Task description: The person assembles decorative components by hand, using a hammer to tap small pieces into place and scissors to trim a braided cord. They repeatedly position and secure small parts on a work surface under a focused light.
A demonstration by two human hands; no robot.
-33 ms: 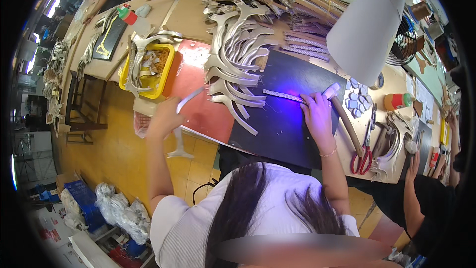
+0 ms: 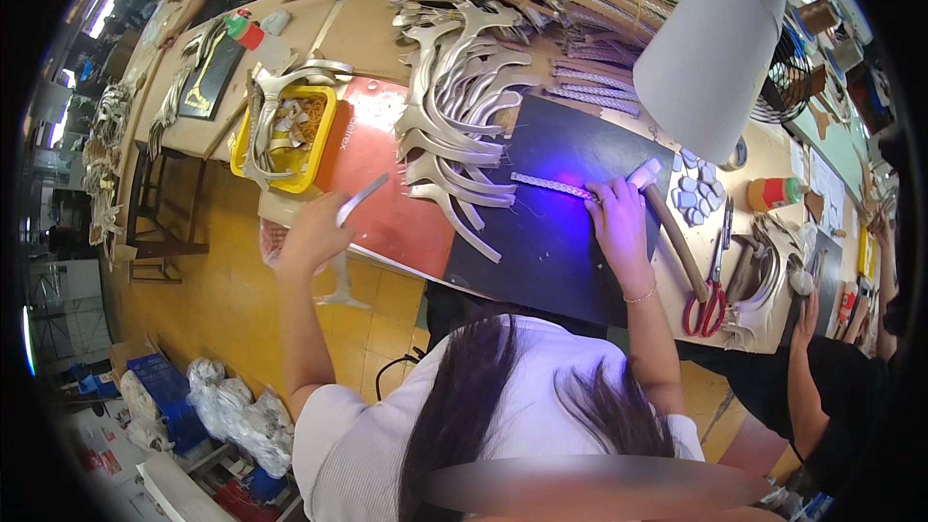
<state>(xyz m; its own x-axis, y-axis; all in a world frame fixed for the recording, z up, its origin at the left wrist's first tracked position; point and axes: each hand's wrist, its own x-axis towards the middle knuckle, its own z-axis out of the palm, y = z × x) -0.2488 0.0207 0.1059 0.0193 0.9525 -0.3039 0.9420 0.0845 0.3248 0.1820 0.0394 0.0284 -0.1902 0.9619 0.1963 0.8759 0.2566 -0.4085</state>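
Observation:
My left hand (image 2: 317,227) is closed around a silvery forked strap piece (image 2: 365,197). One end points up over the red board (image 2: 372,164) and the rest hangs below the hand, blurred. My right hand (image 2: 619,217) rests on the black mat (image 2: 551,266), its fingertips pinching the right end of a braided strap (image 2: 546,183) that lies flat in blue-violet light. Just beyond those fingers is the head of a hammer (image 2: 643,174), its wooden handle running toward the table's front edge. A pile of silvery forked straps (image 2: 449,126) lies between my hands.
A yellow basket (image 2: 322,159) with scraps and straps stands left. To the right are grey-white pieces (image 2: 691,188), red-handled scissors (image 2: 705,311) and a glue bottle (image 2: 773,194). A white cone-shaped shade (image 2: 715,58) hangs over the table. A co-worker's hand (image 2: 804,324) is at far right.
My left hand has shifted slightly left with the silvery strap, away from the pile. My right hand stays on the braided strap.

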